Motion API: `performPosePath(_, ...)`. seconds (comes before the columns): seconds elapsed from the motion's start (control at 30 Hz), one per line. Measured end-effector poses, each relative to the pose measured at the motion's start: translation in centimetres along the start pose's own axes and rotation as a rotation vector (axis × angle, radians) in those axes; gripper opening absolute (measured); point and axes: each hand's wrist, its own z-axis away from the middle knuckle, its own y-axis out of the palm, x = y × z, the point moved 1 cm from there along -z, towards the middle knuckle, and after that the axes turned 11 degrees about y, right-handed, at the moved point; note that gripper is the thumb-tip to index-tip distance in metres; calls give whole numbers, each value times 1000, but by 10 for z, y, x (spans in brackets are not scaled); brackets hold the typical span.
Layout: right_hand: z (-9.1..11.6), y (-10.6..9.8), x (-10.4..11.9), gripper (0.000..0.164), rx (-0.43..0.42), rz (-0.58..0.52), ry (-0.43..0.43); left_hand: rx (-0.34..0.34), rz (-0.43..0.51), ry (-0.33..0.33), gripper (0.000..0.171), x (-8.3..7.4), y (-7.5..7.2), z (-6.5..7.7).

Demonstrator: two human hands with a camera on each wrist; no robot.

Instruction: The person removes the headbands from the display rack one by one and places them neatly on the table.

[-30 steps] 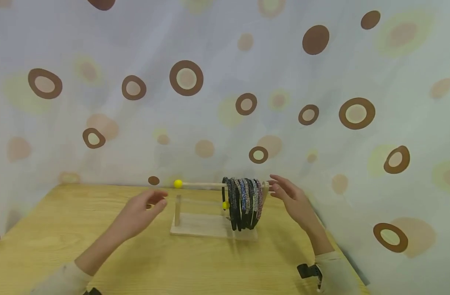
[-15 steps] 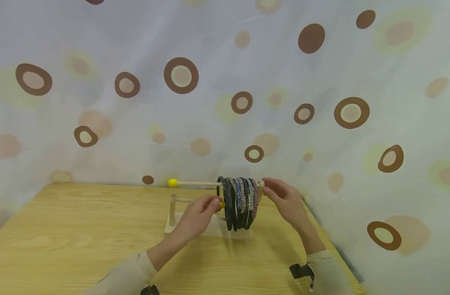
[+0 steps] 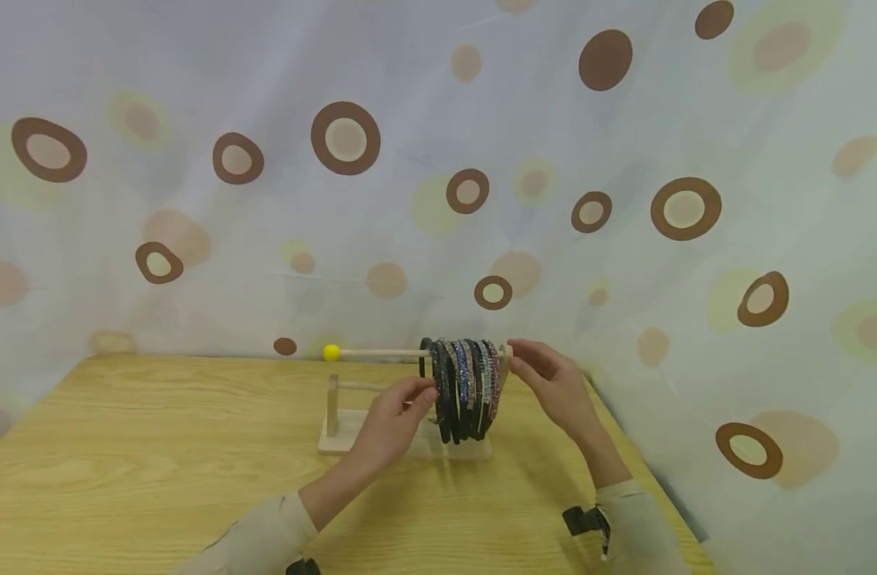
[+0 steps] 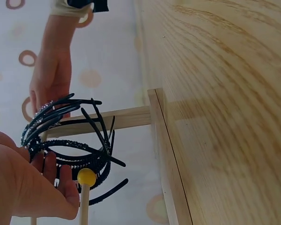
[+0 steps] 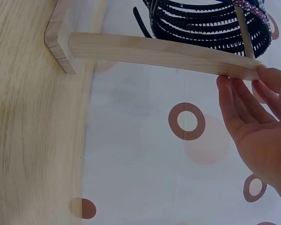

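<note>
Bent at the fingers, the left hand (image 3: 388,427) touches the headbands (image 3: 470,399) at the left end of their row; whether it pinches one cannot be told. With thumb and fingertips, the right hand (image 3: 559,393) grips the top of a post (image 5: 164,54) of the wooden stand (image 3: 333,407). Bunched near that post, the headbands hang from the upper rod (image 3: 381,353). One yellow ball (image 4: 87,177) sits just beside the left fingers, another (image 3: 331,352) caps the upper rod. The stand rests on the table (image 3: 158,463).

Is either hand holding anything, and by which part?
The right hand pinches the wooden upright at its top end. The left hand is at the headbands; whether it grips any is unclear.
</note>
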Motion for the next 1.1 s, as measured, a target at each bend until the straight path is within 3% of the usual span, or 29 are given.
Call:
performPosePath(0.23, 5, -1, 13, 34, 13, -13, -10, -10, -4, -21, 34, 1, 4, -1)
performPosePath(0.6, 4, 3, 10, 33, 0, -13, -7, -61, -46, 8, 30, -7, -9, -3)
performPosePath(0.8, 5, 4, 9, 33, -17, -26, -24, -80, -38, 28, 32, -17, -24, -8)
performPosePath(1.1, 5, 5, 7, 34, -19, -15, -30, -155, 31, 0, 30, -29, -59, -19)
